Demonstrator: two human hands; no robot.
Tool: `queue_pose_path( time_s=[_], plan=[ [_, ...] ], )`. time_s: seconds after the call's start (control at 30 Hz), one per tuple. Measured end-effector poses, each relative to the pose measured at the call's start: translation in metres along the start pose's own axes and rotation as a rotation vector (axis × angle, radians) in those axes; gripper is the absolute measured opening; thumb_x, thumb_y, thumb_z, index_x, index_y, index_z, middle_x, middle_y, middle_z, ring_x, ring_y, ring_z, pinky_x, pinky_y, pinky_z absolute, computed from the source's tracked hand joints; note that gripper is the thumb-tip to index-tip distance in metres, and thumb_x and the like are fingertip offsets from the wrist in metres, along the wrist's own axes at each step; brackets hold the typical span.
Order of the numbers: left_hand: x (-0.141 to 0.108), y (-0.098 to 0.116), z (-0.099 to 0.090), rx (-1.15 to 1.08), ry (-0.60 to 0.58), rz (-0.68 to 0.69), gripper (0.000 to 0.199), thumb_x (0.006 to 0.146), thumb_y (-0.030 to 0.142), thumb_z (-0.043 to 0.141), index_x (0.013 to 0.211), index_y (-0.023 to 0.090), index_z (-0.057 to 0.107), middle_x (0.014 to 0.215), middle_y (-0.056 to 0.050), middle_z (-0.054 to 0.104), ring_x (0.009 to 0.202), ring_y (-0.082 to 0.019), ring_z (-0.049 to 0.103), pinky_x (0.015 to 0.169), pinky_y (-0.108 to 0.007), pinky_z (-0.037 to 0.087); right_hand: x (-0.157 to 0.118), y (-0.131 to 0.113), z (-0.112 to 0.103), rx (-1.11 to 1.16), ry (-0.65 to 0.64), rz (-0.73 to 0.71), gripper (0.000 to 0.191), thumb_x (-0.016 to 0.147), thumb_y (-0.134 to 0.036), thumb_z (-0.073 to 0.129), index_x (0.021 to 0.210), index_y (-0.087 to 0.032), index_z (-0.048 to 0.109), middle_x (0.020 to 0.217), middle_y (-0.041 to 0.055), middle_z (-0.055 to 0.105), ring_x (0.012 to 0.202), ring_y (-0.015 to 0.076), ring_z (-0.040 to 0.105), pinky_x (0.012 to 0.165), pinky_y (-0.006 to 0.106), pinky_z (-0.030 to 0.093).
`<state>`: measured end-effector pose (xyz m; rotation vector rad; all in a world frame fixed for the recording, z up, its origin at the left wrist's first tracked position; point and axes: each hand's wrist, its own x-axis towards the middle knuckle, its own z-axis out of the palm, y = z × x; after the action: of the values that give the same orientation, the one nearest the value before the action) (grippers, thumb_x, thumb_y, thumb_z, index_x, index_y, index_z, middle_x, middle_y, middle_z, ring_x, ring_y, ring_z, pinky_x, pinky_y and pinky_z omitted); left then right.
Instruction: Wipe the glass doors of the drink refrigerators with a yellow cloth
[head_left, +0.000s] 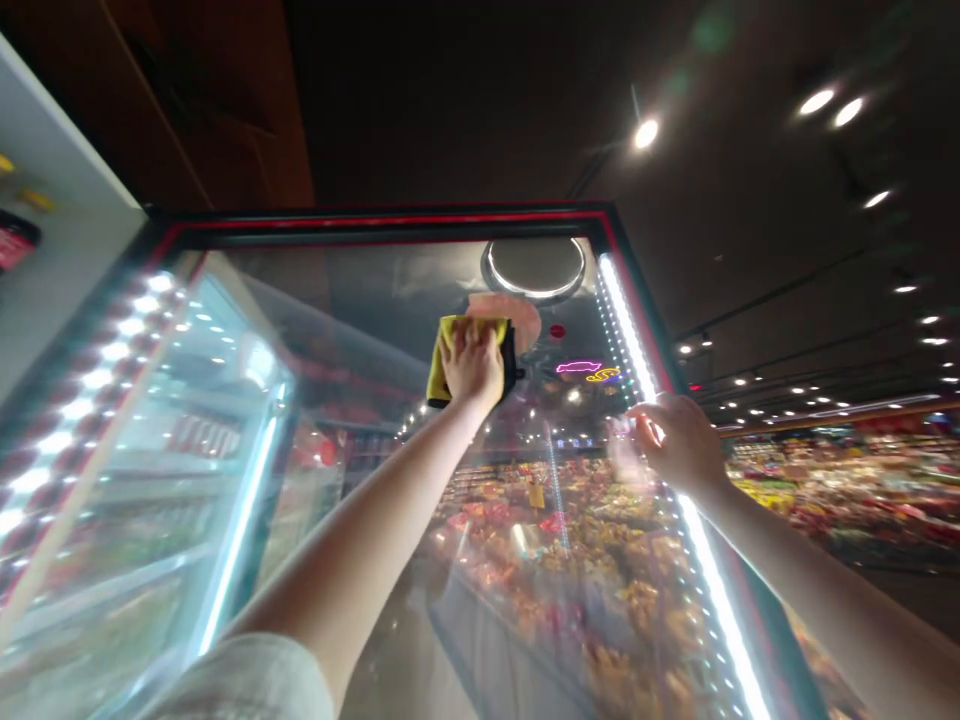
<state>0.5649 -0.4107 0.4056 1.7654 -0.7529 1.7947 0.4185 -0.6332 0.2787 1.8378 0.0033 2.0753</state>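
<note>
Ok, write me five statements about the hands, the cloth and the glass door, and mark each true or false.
1. The left hand is spread on a yellow cloth. True.
2. The right hand has a second cloth. False: it has no cloth and is at the lit right side of the glass door.
3. The yellow cloth is at the bottom of the glass. False: it is on the upper part.
4. The top frame is dark with a red line. True.
5. Both arms are sleeved to the wrist. False: both forearms are bare.
</note>
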Motion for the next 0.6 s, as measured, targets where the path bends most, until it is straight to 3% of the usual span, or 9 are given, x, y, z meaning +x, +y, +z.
queue_pose_path(
  time_s=[0.07,0.13,0.23,0.3,0.4,0.5,0.6],
  plan=[
    [-0.010,0.005,0.011,-0.003,-0.053,0.173,0.050,0.100,0.034,0.041,0.148,0.026,0.050,0.165,-0.003,0.036,0.155,-0.027,0.025,0.128,-0.052,0.016,0.020,-0.031,0.011,0.023,0.003,-0.014,0.024,0.091,-0.019,0.049,0.090,-0.022,0.073,0.087,0.0053,0.071,0.085,0.0221,0.062,0.081,0.036,0.046],
    [-0.003,0.004,0.016,-0.001,-0.124,0.280,0.052,0.101,0.039,0.040,0.151,0.026,0.047,0.165,-0.002,0.036,0.155,-0.026,0.025,0.129,-0.049,0.016,0.044,-0.065,0.022,0.057,0.029,-0.012,0.026,0.092,-0.019,0.048,0.096,-0.022,0.074,0.091,0.0048,0.072,0.087,0.0220,0.062,0.080,0.035,0.045],
    [0.023,-0.023,0.012,0.030,-0.176,0.238,0.051,0.103,0.039,0.035,0.151,0.026,0.046,0.165,-0.001,0.036,0.154,-0.025,0.026,0.129,-0.048,0.018,0.073,-0.101,0.035,0.094,0.077,0.033,0.027,0.092,-0.021,0.048,0.097,-0.024,0.074,0.093,0.0038,0.072,0.086,0.0219,0.061,0.080,0.035,0.046],
    [0.028,-0.053,0.003,0.058,-0.136,0.100,0.050,0.103,0.037,0.035,0.151,0.025,0.046,0.165,-0.003,0.035,0.155,-0.027,0.026,0.128,-0.051,0.018,0.081,-0.111,0.041,0.134,0.091,0.060,0.026,0.091,-0.021,0.049,0.095,-0.025,0.074,0.094,0.0038,0.073,0.085,0.0219,0.061,0.080,0.035,0.046],
    [0.005,-0.084,-0.004,0.093,-0.071,-0.033,0.049,0.103,0.032,0.034,0.150,0.026,0.046,0.165,-0.005,0.034,0.155,-0.028,0.023,0.127,-0.056,0.017,0.079,-0.115,0.045,0.224,0.114,0.108,0.024,0.089,-0.021,0.051,0.091,-0.025,0.074,0.093,0.0039,0.074,0.085,0.0219,0.061,0.082,0.036,0.047],
    [-0.024,-0.084,-0.001,0.100,-0.113,0.146,0.051,0.100,0.025,0.037,0.151,0.026,0.044,0.166,-0.005,0.034,0.156,-0.028,0.021,0.128,-0.055,0.014,0.080,-0.122,0.052,0.301,0.143,0.186,0.022,0.088,-0.021,0.052,0.089,-0.025,0.073,0.091,0.0034,0.074,0.085,0.0220,0.063,0.083,0.037,0.048],
    [-0.019,-0.074,0.003,0.082,-0.175,0.344,0.052,0.100,0.025,0.038,0.151,0.025,0.044,0.164,-0.004,0.036,0.155,-0.026,0.024,0.129,-0.051,0.014,0.090,-0.134,0.064,0.325,0.129,0.272,0.023,0.088,-0.021,0.051,0.092,-0.025,0.074,0.092,0.0033,0.074,0.086,0.0225,0.063,0.083,0.038,0.048]
  ],
)
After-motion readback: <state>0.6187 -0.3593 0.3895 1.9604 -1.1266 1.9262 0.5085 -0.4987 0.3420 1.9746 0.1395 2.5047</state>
